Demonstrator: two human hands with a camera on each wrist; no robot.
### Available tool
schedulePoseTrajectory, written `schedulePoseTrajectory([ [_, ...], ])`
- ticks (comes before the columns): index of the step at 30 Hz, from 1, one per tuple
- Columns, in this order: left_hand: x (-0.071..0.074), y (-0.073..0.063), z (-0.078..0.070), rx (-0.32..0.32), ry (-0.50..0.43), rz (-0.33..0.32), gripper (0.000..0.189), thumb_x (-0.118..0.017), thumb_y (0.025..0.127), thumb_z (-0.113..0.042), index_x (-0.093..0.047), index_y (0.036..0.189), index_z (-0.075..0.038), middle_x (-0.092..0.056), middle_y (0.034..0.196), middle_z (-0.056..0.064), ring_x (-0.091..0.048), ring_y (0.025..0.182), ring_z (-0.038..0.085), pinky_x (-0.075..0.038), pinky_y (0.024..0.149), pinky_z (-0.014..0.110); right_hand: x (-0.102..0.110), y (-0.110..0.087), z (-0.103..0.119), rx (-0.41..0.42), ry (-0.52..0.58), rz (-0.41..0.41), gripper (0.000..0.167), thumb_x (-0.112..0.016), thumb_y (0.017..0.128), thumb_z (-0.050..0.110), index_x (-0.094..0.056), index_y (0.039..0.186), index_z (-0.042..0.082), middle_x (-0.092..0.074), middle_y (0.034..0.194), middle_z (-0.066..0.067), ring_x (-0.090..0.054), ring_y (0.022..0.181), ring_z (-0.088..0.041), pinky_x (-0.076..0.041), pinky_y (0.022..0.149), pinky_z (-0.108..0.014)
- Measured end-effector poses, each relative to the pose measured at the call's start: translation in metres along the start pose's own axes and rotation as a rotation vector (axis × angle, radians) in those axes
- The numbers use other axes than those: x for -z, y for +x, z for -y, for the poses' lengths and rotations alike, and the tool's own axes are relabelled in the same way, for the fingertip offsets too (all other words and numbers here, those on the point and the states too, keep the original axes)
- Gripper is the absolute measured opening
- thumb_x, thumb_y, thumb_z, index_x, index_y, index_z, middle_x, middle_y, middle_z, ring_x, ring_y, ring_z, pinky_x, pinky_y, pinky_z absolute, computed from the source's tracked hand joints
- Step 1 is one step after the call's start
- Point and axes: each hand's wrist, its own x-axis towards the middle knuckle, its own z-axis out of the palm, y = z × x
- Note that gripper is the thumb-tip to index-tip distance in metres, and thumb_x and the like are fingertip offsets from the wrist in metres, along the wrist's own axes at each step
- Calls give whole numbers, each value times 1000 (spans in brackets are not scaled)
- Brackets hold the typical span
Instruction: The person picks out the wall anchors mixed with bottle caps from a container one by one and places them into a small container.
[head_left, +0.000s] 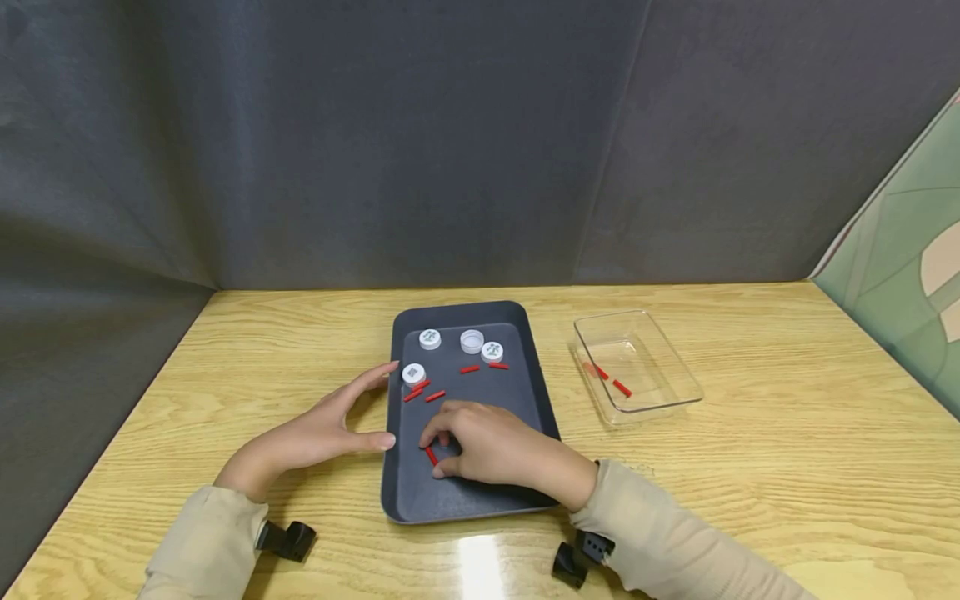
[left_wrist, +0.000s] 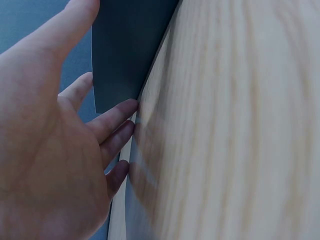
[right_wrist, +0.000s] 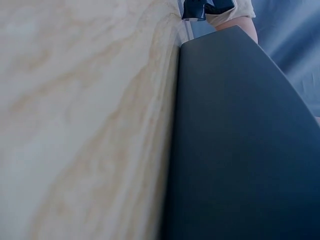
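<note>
A dark grey tray [head_left: 480, 500] lies on the table in the head view. Over its near half, my right hand [head_left: 487, 442] pinches a short red stick [head_left: 431, 456] between thumb and fingertip. My left hand [head_left: 322, 429] rests at the tray's left rim, thumb and fingers spread; the left wrist view shows its loosely extended fingers [left_wrist: 116, 120] beside the tray's outer wall [left_wrist: 120, 55]. More red sticks [head_left: 435, 396] lie farther up the tray, close to white bottle caps [head_left: 413, 373]. One cap [head_left: 472, 340] faces hollow side up. The right wrist view shows the tray's side wall [right_wrist: 240, 140], not the hand.
Right of the tray stands a clear glass container [head_left: 660, 367] with a few red sticks [head_left: 622, 387] inside. The wooden table [head_left: 787, 433] runs back to a dark grey curtain [head_left: 450, 150]. A green patterned panel [head_left: 900, 250] borders the right side.
</note>
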Motion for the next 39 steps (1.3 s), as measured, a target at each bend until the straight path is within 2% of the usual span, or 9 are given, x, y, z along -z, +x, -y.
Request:
schedulePoseTrajectory([
  [11,0,-1,0,5,-10,7,88,-75,88,-39,-20,158,-34,-23,161,12,-16,147,37,-15,110,69,3,-1,1,11,0,-4,19,-83,83,26,-74,99,21,-57,86,13,-52,76,-3,-46,69,-24],
  [19,0,-1,-1,7,-15,6,88,-75,89,-39,-20,158,-33,-23,161,13,-15,147,38,-14,110,69,9,-6,1,35,49,-30,20,-83,83,25,-75,100,19,-62,87,12,-55,74,-4,-46,66,-21],
  [27,0,-1,-1,-17,-8,5,89,-75,88,-40,-21,158,-32,-24,160,12,-16,147,37,-15,110,69,18,-15,0,32,86,-59,23,-80,85,23,-75,106,15,-65,85,13,-57,73,0,-48,67,-21],
  [34,1,0,1,-12,-14,10,88,-75,88,-37,-20,158,-34,-22,161,11,-14,148,36,-14,110,69,28,-24,-2,59,135,-88,23,-80,85,20,-75,107,14,-65,85,14,-57,74,0,-49,66,-22],
  [39,1,1,1,-3,-17,12,90,-76,88,-38,-20,158,-35,-22,161,10,-14,148,36,-14,110,69,36,-33,-4,44,169,-102,23,-79,86,19,-74,107,12,-63,85,15,-57,77,-2,-50,67,-24],
])
